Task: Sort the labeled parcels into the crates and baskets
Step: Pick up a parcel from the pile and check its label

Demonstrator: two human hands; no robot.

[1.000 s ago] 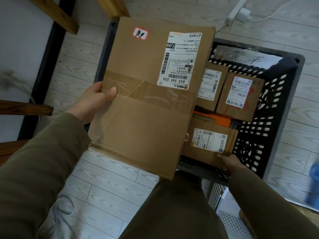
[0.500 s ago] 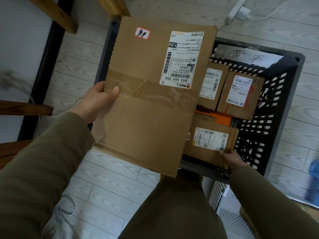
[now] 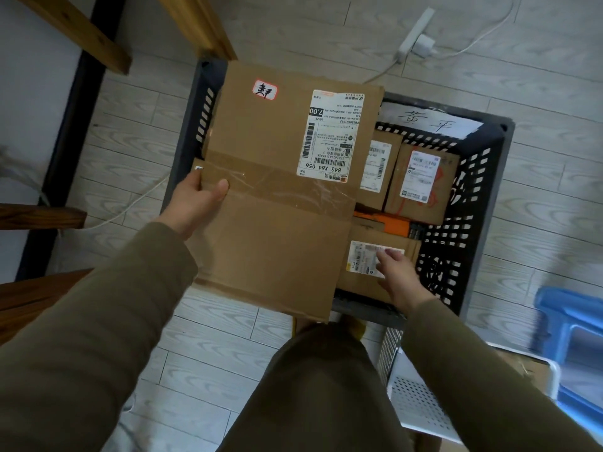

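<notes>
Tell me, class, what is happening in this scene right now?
A person is sorting parcels over a black crate on the floor. The left hand holds up a large flat cardboard parcel by its edge, its shipping label facing the camera. The right hand reaches into the crate and rests on a smaller labeled box near the front. Two more labeled boxes sit at the back of the crate, and a white basket stands nearby.

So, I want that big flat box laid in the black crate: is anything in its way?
Yes. The right hand rests on a small parcel in the black crate, right beside the large box.
</notes>
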